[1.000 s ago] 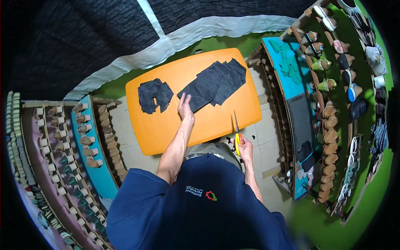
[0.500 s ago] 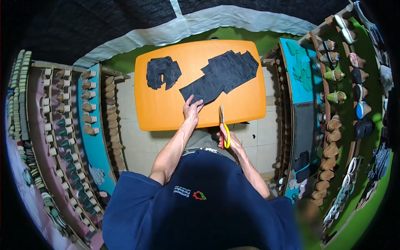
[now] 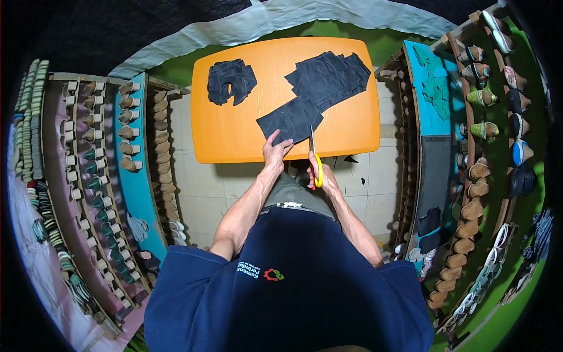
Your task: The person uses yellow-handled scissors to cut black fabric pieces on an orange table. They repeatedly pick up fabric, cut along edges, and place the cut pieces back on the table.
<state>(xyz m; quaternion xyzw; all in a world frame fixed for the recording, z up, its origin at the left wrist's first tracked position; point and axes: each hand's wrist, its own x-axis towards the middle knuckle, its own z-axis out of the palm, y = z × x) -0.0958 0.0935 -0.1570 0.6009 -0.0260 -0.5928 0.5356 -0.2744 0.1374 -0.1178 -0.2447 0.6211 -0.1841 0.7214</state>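
My left hand (image 3: pixel 277 152) pinches the near edge of a dark, roughly rectangular fabric piece (image 3: pixel 291 120), which has faint curved lines drawn on it. In my right hand (image 3: pixel 328 180) is a pair of scissors (image 3: pixel 318 170) with yellow handles, a little red showing on them. The blades point away from me and meet the right edge of the piece; whether they are parted I cannot make out. The far end of this piece touches a larger pile of dark fabric pieces (image 3: pixel 331 79). A smaller dark stack (image 3: pixel 230 81), with a notch cut in it, lies at the far left.
Everything lies on an orange table (image 3: pixel 234 141) with rounded corners. Racks of shoe lasts (image 3: pixel 97 170) stand on the left; more racks with shoes (image 3: pixel 484 97) rise on the right. Small dark scraps (image 3: pixel 362 181) lie on the tiled floor.
The scissors have come up to the right edge of the held fabric piece, from just short of it. My left hand keeps its grip. The whole view has shifted slightly.
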